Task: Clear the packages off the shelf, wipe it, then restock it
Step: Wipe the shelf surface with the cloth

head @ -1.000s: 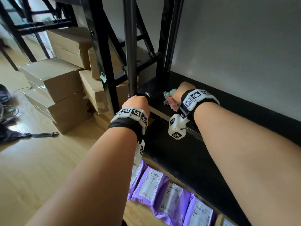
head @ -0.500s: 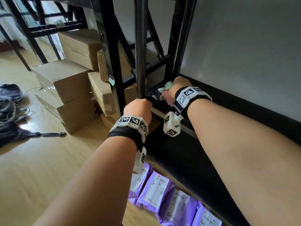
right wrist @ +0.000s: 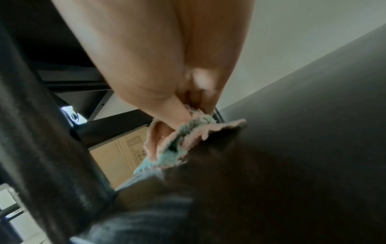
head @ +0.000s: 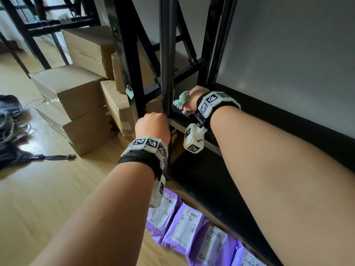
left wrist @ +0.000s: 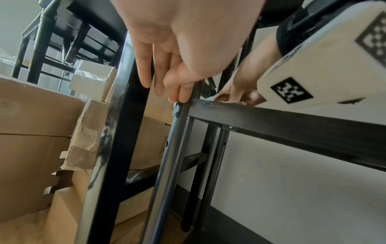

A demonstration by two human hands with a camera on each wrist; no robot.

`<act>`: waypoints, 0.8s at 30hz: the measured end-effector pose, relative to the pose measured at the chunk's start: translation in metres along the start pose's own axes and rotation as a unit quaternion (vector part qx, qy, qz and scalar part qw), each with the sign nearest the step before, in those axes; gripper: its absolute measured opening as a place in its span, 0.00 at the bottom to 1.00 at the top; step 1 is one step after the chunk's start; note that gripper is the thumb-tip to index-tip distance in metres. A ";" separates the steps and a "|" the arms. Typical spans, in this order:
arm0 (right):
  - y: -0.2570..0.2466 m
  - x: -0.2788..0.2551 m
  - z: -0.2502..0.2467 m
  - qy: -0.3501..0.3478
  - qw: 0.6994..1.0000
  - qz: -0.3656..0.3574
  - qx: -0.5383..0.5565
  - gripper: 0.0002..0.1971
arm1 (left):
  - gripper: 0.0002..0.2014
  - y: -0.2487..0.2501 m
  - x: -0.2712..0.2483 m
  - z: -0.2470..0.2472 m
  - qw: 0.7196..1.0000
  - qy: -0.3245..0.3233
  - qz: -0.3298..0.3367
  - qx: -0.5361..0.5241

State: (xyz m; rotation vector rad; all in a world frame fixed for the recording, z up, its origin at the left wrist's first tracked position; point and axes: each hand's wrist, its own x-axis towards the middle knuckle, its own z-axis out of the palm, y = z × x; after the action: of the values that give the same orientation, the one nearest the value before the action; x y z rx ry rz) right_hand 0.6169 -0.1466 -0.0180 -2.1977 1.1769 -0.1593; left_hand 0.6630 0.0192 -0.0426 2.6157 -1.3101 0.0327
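My right hand grips a bunched pink and green cloth and presses it on the black shelf at its far left end, close to the uprights. In the right wrist view, thumb and fingers pinch the cloth against the dark shelf. My left hand is at the front post. Its fingers lie fairly straight, tips touching the post where it meets the shelf's front rail. Several purple packages lie in a row on the floor below the shelf.
Stacked cardboard boxes stand to the left, behind a second black rack upright. A dark bag with a strap and cables lies on the wooden floor at far left. A grey wall backs the shelf.
My right hand has slid the cloth farther along the shelf toward the far left corner by the uprights. My left hand has stayed at the post.
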 end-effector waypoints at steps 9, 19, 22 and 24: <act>-0.027 -0.019 0.011 -0.004 0.994 -0.015 -0.109 0.14 | 0.24 -0.002 -0.015 -0.010 1.000 -0.020 0.006 -0.006; -0.020 -0.063 0.006 0.007 0.990 0.022 -0.142 0.11 | 0.22 0.004 -0.030 -0.026 0.999 -0.032 0.002 -0.007; -0.015 -0.076 0.005 0.008 0.987 -0.012 -0.161 0.08 | 0.21 0.005 -0.040 -0.029 0.999 -0.031 0.002 0.008; -0.012 -0.081 0.002 0.010 0.989 0.000 -0.145 0.11 | 0.21 0.005 -0.045 -0.031 0.999 -0.030 0.001 0.012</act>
State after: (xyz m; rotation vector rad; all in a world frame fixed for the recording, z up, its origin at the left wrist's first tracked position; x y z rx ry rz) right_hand 0.5781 -0.0770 0.0028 -2.4512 1.2787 -0.0082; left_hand 0.6340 0.0579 -0.0167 2.6552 -1.3396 -0.0316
